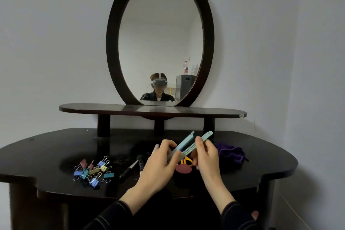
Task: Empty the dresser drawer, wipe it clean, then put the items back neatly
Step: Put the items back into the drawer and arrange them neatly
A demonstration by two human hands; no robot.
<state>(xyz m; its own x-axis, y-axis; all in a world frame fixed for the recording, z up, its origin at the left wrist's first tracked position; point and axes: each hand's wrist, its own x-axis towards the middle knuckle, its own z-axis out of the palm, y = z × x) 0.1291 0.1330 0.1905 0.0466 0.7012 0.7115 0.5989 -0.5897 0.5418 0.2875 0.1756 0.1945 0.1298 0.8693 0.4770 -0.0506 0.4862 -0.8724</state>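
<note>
Both my hands hold a bundle of light blue sealing clips above the dark dresser top. My left hand grips the lower ends of the clips. My right hand pinches them higher up, and the clip tips fan out toward the mirror. Below my hands lie a yellow-handled pair of scissors and a round maroon item, both partly hidden. The drawer is out of sight below the front edge.
A pile of several coloured binder clips lies at the left. A black pen and small dark items lie beside it. A purple cloth pouch sits at the right. A raised shelf and an oval mirror stand behind.
</note>
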